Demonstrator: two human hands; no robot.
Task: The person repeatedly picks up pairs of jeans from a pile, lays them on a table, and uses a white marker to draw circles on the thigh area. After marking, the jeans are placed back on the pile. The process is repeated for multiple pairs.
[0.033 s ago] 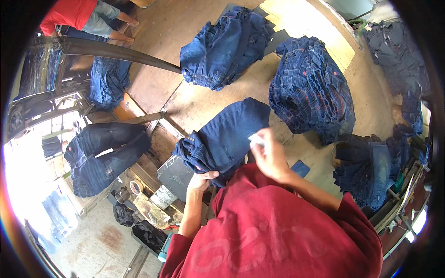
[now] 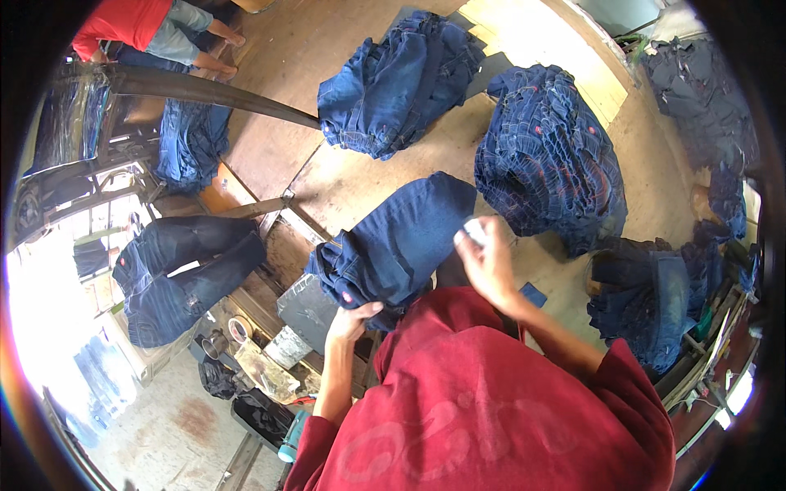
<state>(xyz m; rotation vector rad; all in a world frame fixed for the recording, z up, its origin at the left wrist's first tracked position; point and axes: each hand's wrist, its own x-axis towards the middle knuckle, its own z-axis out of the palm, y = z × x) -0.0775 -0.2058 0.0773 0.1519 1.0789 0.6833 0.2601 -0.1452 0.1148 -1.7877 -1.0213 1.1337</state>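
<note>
A folded pair of dark blue jeans lies in front of me, its bunched waist end toward the left. My left hand grips the near edge of that end, thumb on top of the cloth. At the right edge of the folded jeans, my right hand is closed on a small white piece. Its kind is too small to make out. The fingers of my left hand under the denim are hidden.
Stacks of jeans lie at the far middle and far right. Another pair of jeans is spread at the left, near a tape roll. A person in red works at the far left, beyond a dark bar.
My right hand has shifted a little to the right and up with the white piece. My left hand and the folded jeans have barely moved.
</note>
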